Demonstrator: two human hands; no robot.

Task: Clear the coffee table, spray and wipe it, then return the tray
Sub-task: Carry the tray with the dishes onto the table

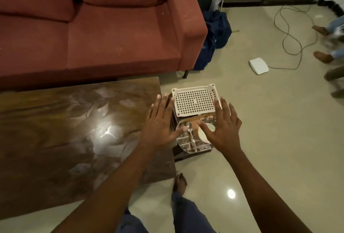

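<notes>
Head view: streaked coffee table (65, 130) before a red sofa (104, 27); both hands (158, 121) (223, 126) spread, empty.

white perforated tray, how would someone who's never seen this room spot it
Start at the red fabric sofa, then the dark glossy wooden coffee table before it. Past the table's right end sits the white rectangular plastic tray, between two open hands; alone there, it has a grid of square holes.

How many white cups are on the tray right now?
1. The white cup sits on the clear tray, partly under the right hand, beside a spoon. The hands may hide another.
</notes>
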